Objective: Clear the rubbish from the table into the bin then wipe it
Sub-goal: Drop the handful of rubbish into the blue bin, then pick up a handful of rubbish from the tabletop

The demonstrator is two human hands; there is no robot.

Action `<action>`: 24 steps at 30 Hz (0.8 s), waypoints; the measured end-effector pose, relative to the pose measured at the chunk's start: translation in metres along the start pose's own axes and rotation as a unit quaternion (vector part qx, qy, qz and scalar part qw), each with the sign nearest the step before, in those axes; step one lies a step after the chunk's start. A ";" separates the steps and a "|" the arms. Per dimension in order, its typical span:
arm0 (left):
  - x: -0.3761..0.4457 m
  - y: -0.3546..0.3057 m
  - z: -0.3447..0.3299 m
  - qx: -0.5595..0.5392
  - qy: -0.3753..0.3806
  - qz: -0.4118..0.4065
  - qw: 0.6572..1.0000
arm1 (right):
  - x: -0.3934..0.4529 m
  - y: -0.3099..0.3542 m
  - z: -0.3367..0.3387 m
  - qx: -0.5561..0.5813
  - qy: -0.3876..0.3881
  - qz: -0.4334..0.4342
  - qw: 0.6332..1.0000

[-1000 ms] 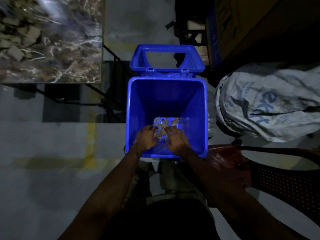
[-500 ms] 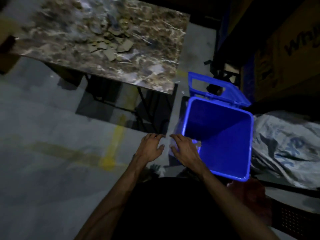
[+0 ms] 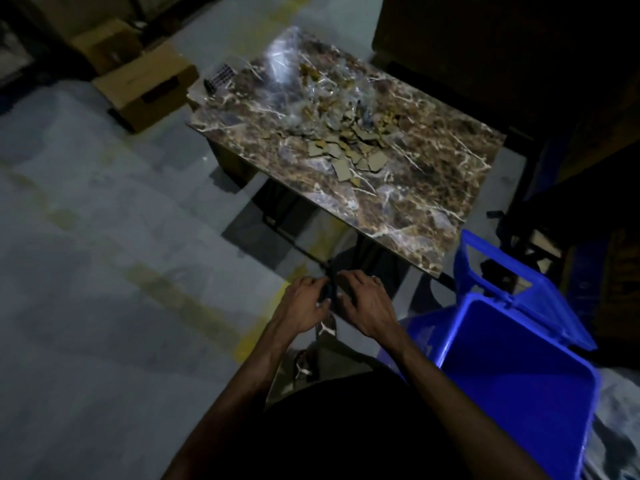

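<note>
Both hands, left hand (image 3: 304, 308) and right hand (image 3: 367, 303), have left the bin (image 3: 519, 393) empty, fingers relaxed, and now hover short of the table (image 3: 408, 216). That load is dumped; cardboard scraps (image 3: 349, 147) still litter the table's middle, so wiping waits.

Left hand (image 3: 304, 308): we see it bare, no glove, ring or watch visible.
Right hand (image 3: 365, 303): we see it bare as well, nothing worn on the fingers or wrist.
Forearms: we see both uncovered along their whole visible length; no sleeve edge shows.
Torso garment (image 3: 346, 427): we see a dark, near-black fabric at the near edge; the dim light hides any print, seam or cut.
Footwear (image 3: 325, 329): we see dark sandals with pale straps, blurred, below the hands.
</note>
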State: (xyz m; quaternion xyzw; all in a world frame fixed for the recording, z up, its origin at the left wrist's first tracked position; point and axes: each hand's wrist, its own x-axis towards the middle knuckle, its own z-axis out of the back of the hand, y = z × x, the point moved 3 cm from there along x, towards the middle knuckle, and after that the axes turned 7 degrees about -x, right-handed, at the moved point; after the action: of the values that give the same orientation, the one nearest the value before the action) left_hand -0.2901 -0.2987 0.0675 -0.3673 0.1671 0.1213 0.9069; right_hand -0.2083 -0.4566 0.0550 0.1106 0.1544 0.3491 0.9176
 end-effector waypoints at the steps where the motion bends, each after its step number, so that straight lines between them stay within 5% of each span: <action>1: 0.010 0.001 0.008 -0.003 0.006 -0.004 1.000 | 0.013 0.001 0.004 0.016 -0.002 -0.003 1.000; 14: 0.201 0.019 0.113 -0.075 -0.036 0.031 0.996 | 0.205 -0.040 0.047 0.165 0.004 0.020 0.986; 24: 0.328 0.031 0.137 -0.077 0.050 0.098 0.991 | 0.289 -0.115 0.031 0.227 0.016 -0.161 0.960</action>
State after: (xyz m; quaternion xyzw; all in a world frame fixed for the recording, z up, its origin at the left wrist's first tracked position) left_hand 0.0287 -0.1483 0.0115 -0.4237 0.2373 0.2035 0.8501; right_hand 0.0776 -0.3484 -0.0112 0.2846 0.2598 0.1540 0.9098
